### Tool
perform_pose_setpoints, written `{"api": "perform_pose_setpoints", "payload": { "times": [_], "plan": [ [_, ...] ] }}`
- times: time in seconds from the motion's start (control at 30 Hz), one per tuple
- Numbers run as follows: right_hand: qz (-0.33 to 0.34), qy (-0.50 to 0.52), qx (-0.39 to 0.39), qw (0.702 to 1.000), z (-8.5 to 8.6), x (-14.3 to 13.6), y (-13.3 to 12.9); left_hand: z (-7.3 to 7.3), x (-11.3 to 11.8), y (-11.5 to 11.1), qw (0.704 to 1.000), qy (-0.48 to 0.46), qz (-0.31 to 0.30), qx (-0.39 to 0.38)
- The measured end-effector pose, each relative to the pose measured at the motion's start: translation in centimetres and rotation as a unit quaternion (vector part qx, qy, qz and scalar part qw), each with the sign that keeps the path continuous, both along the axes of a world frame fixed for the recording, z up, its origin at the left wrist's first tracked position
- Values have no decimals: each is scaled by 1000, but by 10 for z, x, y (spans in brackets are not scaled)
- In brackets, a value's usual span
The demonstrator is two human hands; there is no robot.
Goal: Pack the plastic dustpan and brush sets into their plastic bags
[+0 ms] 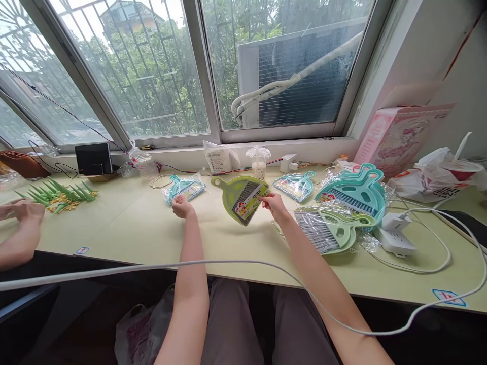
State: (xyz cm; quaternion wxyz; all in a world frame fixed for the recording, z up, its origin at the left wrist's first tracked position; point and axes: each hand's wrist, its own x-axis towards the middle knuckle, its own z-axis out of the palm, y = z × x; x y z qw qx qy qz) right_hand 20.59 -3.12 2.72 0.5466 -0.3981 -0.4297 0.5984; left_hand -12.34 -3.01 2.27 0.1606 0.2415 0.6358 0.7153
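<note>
My right hand pinches the right edge of a green dustpan and brush set, holding it tilted above the table with its handle toward the upper left. My left hand is closed at the lower edge of a plastic-wrapped teal dustpan set lying on the table. Another wrapped teal set lies behind my right hand. To the right, stacked teal dustpans lie behind a wrapped green set with a grey brush.
A white cable crosses in front of my forearms. White adapters sit at right, near a pink box. Another person's hands are at far left by green pointed pieces. A lidded cup stands by the window.
</note>
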Motion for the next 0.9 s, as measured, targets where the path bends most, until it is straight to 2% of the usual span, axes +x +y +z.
{"api": "perform_pose_setpoints", "payload": {
  "times": [0.1, 0.13, 0.2, 0.23, 0.3, 0.37, 0.4, 0.43, 0.47, 0.53, 0.6, 0.67, 0.73, 0.8, 0.9],
  "plan": [
    [-49, 64, -16, 997, -4, -1, 2, 8, 10, -11, 986, 71, 141, -52],
    [-59, 82, -26, 995, -5, -2, 2, 12, 18, -13, 984, 88, 145, -45],
    [-80, 113, -46, 989, -7, -5, 2, 20, 40, -16, 988, 106, 112, 4],
    [-88, 125, -55, 987, -7, -7, 2, 22, 53, -15, 991, 108, 66, 37],
    [-92, 129, -67, 985, -8, -8, 2, 22, 79, -10, 987, 79, -106, 96],
    [-68, 98, -68, 990, -9, -7, 3, 15, 103, -1, 943, 7, -312, 113],
    [-47, 71, -67, 994, -10, -5, 4, 10, 113, 4, 918, -21, -382, 105],
    [-22, 37, -65, 997, -11, -3, 5, 5, 120, 8, 901, -41, -420, 101],
    [-2, -4, -64, 998, -13, 0, 6, 1, 124, 12, 895, -56, -430, 100],
    [-2, -118, -51, 992, -16, 4, 7, -3, 124, 16, 913, -67, -386, 113],
    [-63, -281, -2, 958, -18, 5, 5, -3, 119, 15, 940, -60, -307, 135],
    [-130, -447, 65, 883, -19, 2, 1, 0, 114, 11, 954, -44, -253, 153],
    [-151, -563, 118, 804, -17, -4, -4, 3, 112, 5, 959, -23, -227, 168],
    [-149, -626, 142, 753, -13, -8, -8, 5, 116, 0, 961, 8, -211, 177],
    [-151, -666, 154, 714, -8, -9, -10, 6, 127, -8, 959, 48, -215, 176]
  ]
}}
